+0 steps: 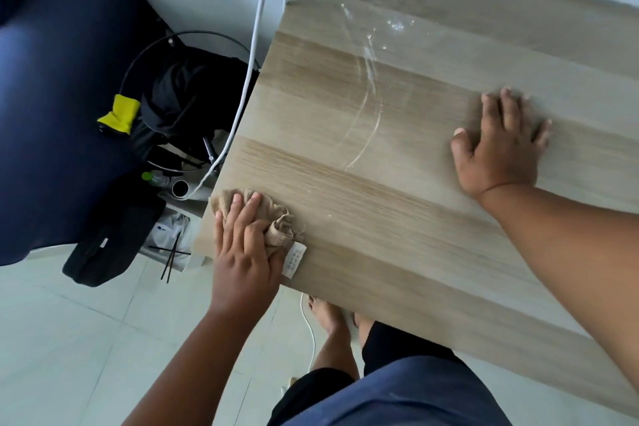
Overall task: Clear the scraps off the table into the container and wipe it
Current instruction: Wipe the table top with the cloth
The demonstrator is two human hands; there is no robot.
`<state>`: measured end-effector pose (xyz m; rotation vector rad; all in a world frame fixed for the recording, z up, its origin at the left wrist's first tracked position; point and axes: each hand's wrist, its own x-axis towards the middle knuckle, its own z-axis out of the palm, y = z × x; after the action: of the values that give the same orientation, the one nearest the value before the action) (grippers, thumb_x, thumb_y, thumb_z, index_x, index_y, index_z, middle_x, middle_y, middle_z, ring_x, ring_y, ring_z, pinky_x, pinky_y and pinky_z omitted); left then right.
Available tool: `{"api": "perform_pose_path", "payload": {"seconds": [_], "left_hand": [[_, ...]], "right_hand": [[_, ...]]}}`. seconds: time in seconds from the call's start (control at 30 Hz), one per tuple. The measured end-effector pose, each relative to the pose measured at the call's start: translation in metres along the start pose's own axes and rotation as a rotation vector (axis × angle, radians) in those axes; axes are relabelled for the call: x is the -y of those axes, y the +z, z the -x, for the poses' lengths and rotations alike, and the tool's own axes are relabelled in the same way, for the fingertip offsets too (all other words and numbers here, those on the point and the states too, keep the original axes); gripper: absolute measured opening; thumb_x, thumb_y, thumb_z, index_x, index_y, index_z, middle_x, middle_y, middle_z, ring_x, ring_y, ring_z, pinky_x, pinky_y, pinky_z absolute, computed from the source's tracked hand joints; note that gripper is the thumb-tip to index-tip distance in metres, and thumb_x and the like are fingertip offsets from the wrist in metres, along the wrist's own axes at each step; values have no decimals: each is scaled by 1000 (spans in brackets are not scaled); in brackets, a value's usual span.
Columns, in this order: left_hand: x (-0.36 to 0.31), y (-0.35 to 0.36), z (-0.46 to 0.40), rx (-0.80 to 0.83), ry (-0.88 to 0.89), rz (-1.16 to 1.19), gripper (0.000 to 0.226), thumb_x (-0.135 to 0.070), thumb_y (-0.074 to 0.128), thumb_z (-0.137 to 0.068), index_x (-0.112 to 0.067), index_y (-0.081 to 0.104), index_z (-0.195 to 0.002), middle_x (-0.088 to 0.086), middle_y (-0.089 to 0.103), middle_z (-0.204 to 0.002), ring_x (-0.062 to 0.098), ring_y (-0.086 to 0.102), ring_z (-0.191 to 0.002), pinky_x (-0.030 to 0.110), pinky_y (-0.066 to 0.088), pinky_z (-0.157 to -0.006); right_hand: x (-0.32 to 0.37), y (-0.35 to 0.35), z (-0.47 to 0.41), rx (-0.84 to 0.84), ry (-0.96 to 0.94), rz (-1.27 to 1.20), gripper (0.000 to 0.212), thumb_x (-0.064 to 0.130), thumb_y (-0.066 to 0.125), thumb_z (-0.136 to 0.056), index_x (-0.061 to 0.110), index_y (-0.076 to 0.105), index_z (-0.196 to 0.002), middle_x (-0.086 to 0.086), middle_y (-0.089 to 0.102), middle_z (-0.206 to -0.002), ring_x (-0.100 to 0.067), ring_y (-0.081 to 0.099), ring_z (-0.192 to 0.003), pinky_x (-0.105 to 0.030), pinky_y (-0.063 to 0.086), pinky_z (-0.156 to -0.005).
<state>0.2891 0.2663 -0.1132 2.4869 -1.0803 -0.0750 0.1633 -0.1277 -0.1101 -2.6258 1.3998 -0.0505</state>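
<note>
On woodgrain table (397, 218), left hand (242, 252) presses crumpled beige cloth (273, 218).

Table (397, 218) cut off right & bottom; cloth (276, 218) partly hidden under left hand (243, 252); floor clutter (169, 232) unclear.

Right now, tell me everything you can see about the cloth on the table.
The cloth is a tan, coarse-woven rag, crumpled into a loose bunch. A white tag with small print sticks out of it on the near side. It lies on the wooden table at the corner nearest the person, one end reaching the table's left edge. The left hand rests on top, fingers spread across it and pressing it to the wood. Nothing else touches it. Whether it is damp cannot be told.
</note>
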Motion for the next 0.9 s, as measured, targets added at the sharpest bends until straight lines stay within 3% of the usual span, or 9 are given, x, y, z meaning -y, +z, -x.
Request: {"api": "perform_pose_path", "payload": {"seconds": [0.17, 0.37, 0.53, 0.67, 0.77, 0.9], "left_hand": [[-51, 23, 4, 32, 28, -37, 38, -33, 58, -99, 0, 55, -119, 23, 37, -161, 43, 19, -156, 72, 16, -119], [-99, 57, -27, 36, -28, -96, 61, -54, 49, -101, -1, 57, -130, 23, 31, -164, 44, 16, -156, 76, 12, -117], [-87, 63, -85, 28, -117, -100, 75, -67, 43, -97, -7, 48, -140, 17, 25, -168, 37, 10, -159, 71, 9, -121], [-58, 53, -145, 51, -152, -98, 74, -66, 46, -96, -11, 43, -147, 13, 22, -169, 34, 9, -159, 66, 4, -124], [-42, 47, -191, 64, -272, -100, 75, -64, 41, -98, -13, 35, -153, 12, 16, -171, 33, 4, -159, 63, -1, -125], [-54, 53, -216, 82, -323, -136, 72, -59, 36, -100, -12, 32, -154, 14, 13, -172, 35, 0, -159, 62, -3, -125]], "right_hand": [[-1, 2, -1, 1, 1, 4, 77, 53, 38, -89, 19, 34, -158, -7, 18, -172, -29, 8, -160, -68, 3, -123], [-1, 2, -2, 0, 0, 1, 78, 53, 38, -89, 19, 34, -159, -6, 18, -172, -29, 8, -160, -68, 3, -123], [-1, 3, -2, 2, 1, 8, 78, 54, 38, -89, 19, 34, -159, -5, 17, -172, -29, 7, -160, -67, 3, -124], [-1, 3, -2, 6, 1, 8, 78, 54, 39, -89, 20, 34, -159, -4, 16, -172, -28, 6, -160, -67, 2, -124], [-1, 3, -2, 12, -1, 19, 78, 55, 39, -89, 21, 33, -159, -4, 15, -173, -28, 5, -160, -66, 1, -124], [-2, 3, -3, 27, 3, 18, 79, 55, 37, -89, 21, 31, -160, -4, 14, -173, -28, 4, -160, -67, 1, -124]]}}
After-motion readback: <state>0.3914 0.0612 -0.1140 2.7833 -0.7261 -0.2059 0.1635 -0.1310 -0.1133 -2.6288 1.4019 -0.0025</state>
